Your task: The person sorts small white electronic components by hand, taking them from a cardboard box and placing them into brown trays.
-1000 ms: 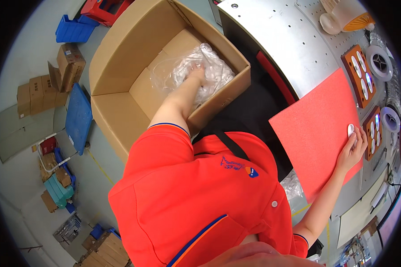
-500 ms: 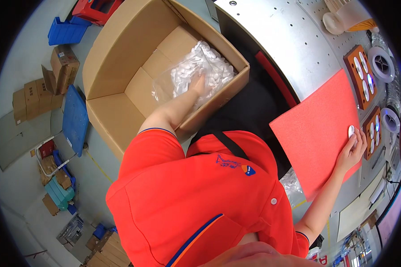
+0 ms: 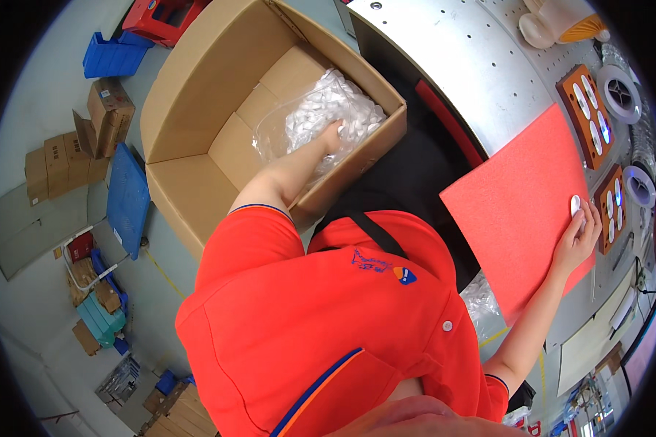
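Note:
My left hand reaches into a large cardboard box. Its fingers are curled against a heap of small white oval pieces in a clear plastic bag; a white piece shows at the fingertips, which are partly hidden. Over at the right, my right hand rests on a red foam sheet at the table's edge. Between its thumb and fingers it holds one white oval piece.
Beyond the foam sheet lie two orange-brown holders, a far one and a nearer one, with white ovals in them. Spools stand past these on the perforated metal table. Blue bins and cartons are at the left.
My left hand has shifted slightly right within the bag, its fingers more curled at the pieces. My right hand stays on the foam sheet with its piece. The view has turned slightly.

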`<state>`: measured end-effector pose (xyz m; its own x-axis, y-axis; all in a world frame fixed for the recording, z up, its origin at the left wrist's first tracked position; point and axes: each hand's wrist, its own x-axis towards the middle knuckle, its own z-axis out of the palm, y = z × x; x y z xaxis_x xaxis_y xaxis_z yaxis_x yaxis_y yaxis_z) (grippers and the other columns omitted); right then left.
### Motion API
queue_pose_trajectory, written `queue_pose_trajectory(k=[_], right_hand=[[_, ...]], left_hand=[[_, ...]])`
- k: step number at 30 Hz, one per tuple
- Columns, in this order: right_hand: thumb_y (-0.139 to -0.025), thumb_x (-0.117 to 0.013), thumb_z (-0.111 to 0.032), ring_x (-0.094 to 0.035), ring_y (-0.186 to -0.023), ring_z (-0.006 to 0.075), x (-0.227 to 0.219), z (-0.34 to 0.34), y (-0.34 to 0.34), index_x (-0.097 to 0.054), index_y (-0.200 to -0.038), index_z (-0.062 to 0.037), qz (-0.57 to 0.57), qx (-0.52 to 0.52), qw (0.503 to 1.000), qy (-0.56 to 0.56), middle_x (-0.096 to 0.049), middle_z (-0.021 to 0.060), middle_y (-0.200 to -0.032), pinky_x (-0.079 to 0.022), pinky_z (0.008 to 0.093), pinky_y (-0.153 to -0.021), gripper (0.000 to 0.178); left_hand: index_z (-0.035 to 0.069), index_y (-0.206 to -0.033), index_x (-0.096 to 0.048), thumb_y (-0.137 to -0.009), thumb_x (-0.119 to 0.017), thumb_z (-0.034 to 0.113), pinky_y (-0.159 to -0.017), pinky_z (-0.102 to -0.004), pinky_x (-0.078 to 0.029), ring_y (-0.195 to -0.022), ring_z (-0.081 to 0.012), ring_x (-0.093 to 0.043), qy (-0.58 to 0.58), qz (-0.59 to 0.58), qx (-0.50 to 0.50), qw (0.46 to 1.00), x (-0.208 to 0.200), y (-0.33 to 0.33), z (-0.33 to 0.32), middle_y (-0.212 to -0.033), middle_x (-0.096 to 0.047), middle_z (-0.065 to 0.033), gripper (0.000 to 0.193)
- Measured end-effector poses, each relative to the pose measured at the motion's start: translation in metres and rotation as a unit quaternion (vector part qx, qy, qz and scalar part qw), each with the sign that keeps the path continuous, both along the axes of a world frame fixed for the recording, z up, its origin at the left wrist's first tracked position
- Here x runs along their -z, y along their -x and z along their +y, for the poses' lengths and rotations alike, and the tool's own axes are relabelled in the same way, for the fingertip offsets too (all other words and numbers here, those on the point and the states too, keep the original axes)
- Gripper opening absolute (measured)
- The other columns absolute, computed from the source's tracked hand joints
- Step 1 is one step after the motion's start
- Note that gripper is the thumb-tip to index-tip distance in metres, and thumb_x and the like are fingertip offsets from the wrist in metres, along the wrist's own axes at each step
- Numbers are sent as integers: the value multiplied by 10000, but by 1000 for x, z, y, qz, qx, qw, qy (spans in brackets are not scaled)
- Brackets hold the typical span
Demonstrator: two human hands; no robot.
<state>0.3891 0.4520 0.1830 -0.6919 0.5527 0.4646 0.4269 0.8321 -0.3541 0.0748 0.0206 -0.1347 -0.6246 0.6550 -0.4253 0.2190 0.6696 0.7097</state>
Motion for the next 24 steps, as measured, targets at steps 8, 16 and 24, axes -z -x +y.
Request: queue_pose_trajectory(k=[8,16,24], right_hand=[[-982,-521,-182,-580,-1104,216,1,0,10,-678,-1109,-72,15,-19,1000,9,-566,95,-1208,-524,347,-875,230],[-985,-516,-199,-579,-1095,231,6,1,0,-683,-1108,-85,25,-7,999,26,-573,97,-1204,-507,362,-888,237],[-985,-489,-259,-556,-1099,244,-2,7,1,-699,-1079,-144,-43,-28,987,-155,-618,78,-1184,-410,371,-922,257]], left_hand=[[92,-1141,-589,-758,-709,169,-773,-392,-529,-903,-276,-642,-22,-6,-12,1000,-5,13,-38,-1052,-662,-129,409],[213,-1101,-463,-827,-643,181,-494,-327,-529,-694,-195,-599,-113,-387,-374,835,-124,16,-13,-850,-575,-57,329],[51,-1174,-488,-840,-631,158,-527,-297,-545,-801,-254,-634,-245,-481,-384,749,-187,14,-55,-1017,-596,-170,379]])
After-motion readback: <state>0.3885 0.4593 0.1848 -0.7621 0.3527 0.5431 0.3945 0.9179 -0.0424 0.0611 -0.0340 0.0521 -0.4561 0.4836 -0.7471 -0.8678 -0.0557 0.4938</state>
